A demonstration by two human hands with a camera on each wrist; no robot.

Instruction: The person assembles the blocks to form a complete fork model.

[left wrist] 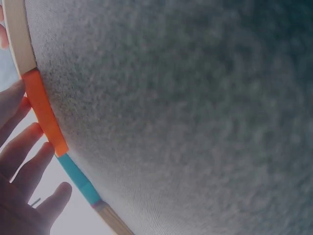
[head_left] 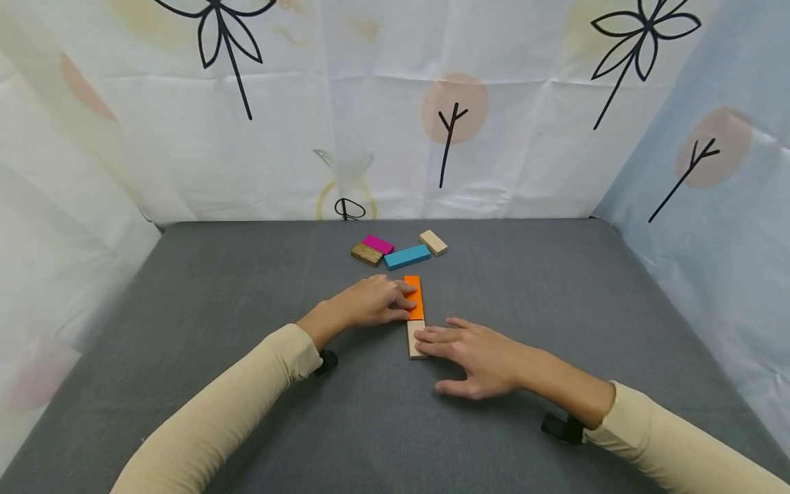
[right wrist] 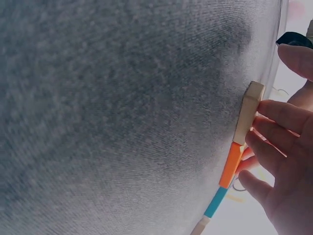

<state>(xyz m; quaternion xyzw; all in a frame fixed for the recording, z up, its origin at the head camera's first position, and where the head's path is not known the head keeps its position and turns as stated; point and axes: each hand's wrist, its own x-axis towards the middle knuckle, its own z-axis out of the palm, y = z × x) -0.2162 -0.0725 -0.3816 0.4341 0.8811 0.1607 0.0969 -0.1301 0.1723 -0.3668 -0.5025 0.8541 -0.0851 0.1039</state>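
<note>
Left grip (head_left: 373, 302), uncurled, touches orange block (head_left: 417, 298); right grip (head_left: 478, 358), fingers extended, touches pale block (head_left: 411, 343). Both blocks look light, stiff; best pinched along long edges.

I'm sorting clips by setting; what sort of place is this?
Probably a makeshift filming booth: printed sheets line three sides of a grey, cloth-covered surface, with coloured blocks laid on it.
</note>
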